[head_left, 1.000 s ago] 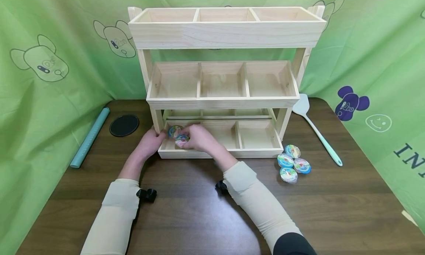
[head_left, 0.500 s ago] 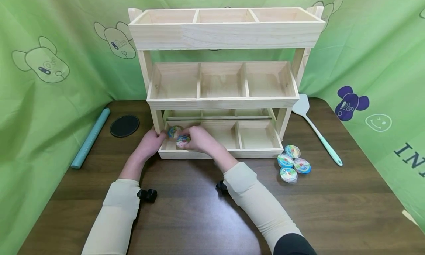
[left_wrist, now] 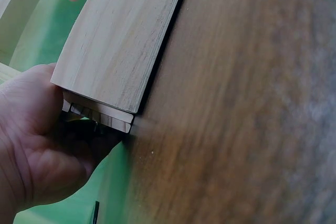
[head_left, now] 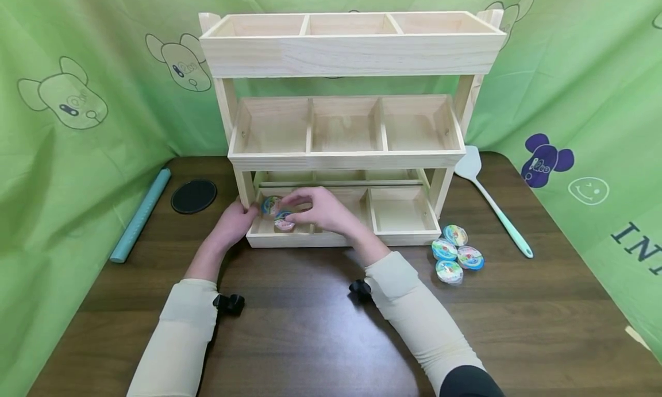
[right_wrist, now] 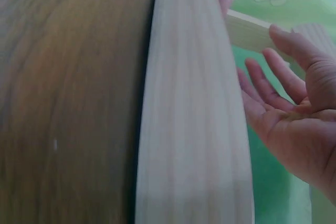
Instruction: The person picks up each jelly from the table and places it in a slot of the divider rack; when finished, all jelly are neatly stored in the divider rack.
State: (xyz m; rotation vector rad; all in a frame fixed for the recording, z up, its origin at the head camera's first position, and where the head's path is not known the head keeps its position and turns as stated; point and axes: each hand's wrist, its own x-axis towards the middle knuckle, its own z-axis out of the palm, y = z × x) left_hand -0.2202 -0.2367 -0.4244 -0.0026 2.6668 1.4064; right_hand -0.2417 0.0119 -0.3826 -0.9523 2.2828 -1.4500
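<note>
Shifted to the right since the earlier frame, the right hand point(head_left: 324, 211) had its thumb and fingers parted and held nothing; the gap between them faced left, toward the front cup point(head_left: 284, 223). That cup lay in the left compartment of the bottom tray point(head_left: 341, 240), just left of the thumb tip; whether the two touched could not be told. The back cup point(head_left: 270, 205) lay close behind it and further left. Both were round, so the only long line was the pair's own slant, from back left to front right. The left hand point(head_left: 235, 221) was at the tray's left end, outside the compartment, its fingers mostly hidden, so its hold could not be told. Of the two hands, the right was nearer the front cup. Four other cups point(head_left: 447, 251) sat on the table point(head_left: 289, 339) near the tray's right end.
</note>
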